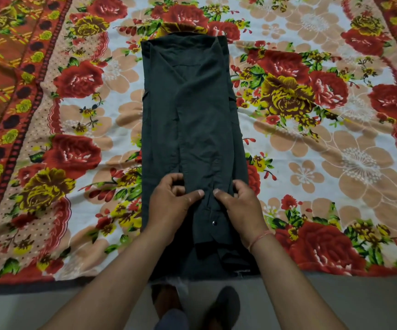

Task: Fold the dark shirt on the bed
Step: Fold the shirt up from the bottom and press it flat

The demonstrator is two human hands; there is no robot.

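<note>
The dark shirt (190, 120) lies lengthwise on the bed as a long narrow strip, with both sides and the sleeves folded in toward the middle and the collar at the far end. Its hem hangs slightly over the near edge of the bed. My left hand (172, 201) and my right hand (236, 201) rest side by side on the lower part of the shirt. Each pinches a gather of the dark cloth between thumb and fingers. A small button (214, 223) shows on a cuff between my wrists.
A flowered bedsheet (311, 151) with red roses covers the bed, and its red patterned border (14, 103) runs along the left side. The near bed edge (73, 285) crosses the bottom of the view. Grey floor and my feet (223, 306) lie below it.
</note>
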